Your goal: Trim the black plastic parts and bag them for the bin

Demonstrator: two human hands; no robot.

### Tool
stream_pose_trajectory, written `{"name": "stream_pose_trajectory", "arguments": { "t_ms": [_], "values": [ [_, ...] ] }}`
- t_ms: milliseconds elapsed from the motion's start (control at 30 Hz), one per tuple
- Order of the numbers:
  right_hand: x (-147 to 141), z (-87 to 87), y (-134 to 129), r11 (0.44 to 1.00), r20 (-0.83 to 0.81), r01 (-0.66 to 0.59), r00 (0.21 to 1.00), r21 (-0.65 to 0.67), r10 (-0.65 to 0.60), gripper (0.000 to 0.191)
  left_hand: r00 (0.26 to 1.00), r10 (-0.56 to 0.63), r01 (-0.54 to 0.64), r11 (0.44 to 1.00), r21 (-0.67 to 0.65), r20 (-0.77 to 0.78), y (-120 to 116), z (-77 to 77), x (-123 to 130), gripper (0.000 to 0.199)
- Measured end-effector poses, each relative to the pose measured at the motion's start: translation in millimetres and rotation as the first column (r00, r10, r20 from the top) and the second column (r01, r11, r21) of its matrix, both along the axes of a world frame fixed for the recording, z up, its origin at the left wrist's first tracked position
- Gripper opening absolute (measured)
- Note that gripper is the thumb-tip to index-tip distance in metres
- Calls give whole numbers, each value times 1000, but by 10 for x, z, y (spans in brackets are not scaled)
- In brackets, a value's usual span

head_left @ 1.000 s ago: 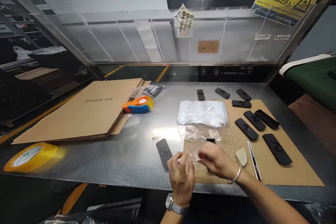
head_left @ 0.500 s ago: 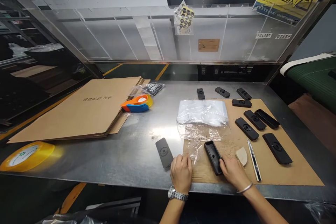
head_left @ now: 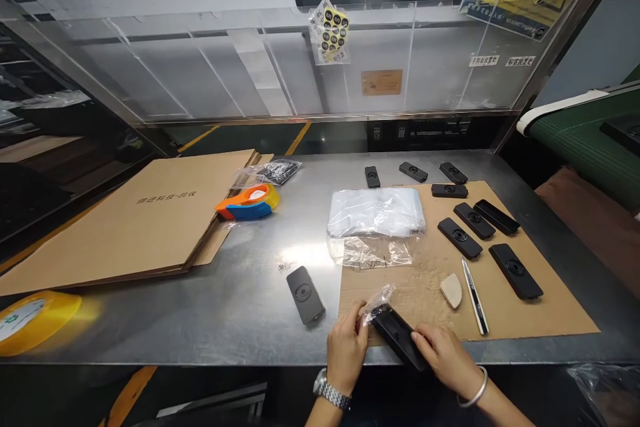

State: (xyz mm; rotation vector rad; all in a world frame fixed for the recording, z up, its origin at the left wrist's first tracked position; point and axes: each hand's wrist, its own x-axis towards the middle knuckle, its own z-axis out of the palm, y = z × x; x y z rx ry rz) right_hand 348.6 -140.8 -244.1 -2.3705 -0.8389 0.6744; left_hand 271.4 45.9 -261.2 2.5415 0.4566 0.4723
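A hollow black plastic case [head_left: 399,335] is in my right hand [head_left: 447,355], tilted, with its open side up, near the table's front edge. My left hand [head_left: 346,347] pinches a clear plastic bag [head_left: 381,299] at the far left end of that case. Left of my hands a grey-black case [head_left: 305,295] lies on the metal. On the cardboard sheet [head_left: 540,313] at right are a pale wedge-shaped block [head_left: 451,291], a utility knife [head_left: 475,297] and several black cases [head_left: 515,271]. Behind the hands rests a stack of clear bags [head_left: 376,212].
Flat cardboard [head_left: 130,213] is stacked on the left of the metal table [head_left: 210,320]. Beside it are an orange and blue tape dispenser [head_left: 249,203], a bag of black parts [head_left: 280,171] and a yellow tape roll [head_left: 43,320]. A green conveyor [head_left: 585,120] stands at right.
My right hand has lifted the hollow case and brought it nearer to me. My left hand has picked up the clear bag, now against the case's end. The view has shifted slightly right.
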Motion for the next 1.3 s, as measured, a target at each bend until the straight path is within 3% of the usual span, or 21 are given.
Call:
{"name": "stream_pose_trajectory", "arguments": {
  "t_ms": [200,433,633,833,933,1000,1067,1133,1200,1233,1267,1300],
  "values": [
    [-92,-8,95,995,165,-97,981,-25,100,33,996,-73,65,989,134,55,-234,-110,-127,27],
    [45,-109,264,1000,156,-16,988,23,13,37,992,14,-46,963,266,122,-148,-102,-162,31],
    [-101,-55,434,990,172,-101,981,93,84,20,991,-85,38,912,409,99,-160,-13,-200,28],
    [-11,-32,528,989,92,83,991,119,-95,35,964,-176,92,924,372,198,-139,179,-194,31],
    [-27,87,487,987,110,111,986,113,-123,44,884,-382,244,867,434,267,-234,303,-103,29],
    [-45,253,390,987,107,109,987,117,-122,39,823,-498,337,815,471,273,-280,395,-35,28],
    [-52,488,233,987,90,104,989,125,-116,27,816,-524,380,804,456,244,-278,510,26,27],
    [-62,745,31,979,49,123,990,160,-132,29,814,-547,433,796,423,195,-258,662,91,25],
    [-103,942,-188,939,-154,211,973,271,-174,31,772,-605,500,768,400,196,-285,847,180,23],
    [-142,989,-296,873,-323,324,923,365,-208,27,746,-628,526,760,383,222,-336,946,236,23],
    [-193,992,-397,755,-499,476,836,451,-230,25,717,-649,552,752,361,255,-417,1042,297,22],
    [-255,949,-490,598,-642,628,731,498,-232,31,690,-666,579,743,336,282,-528,1131,358,21]
  ]
}}
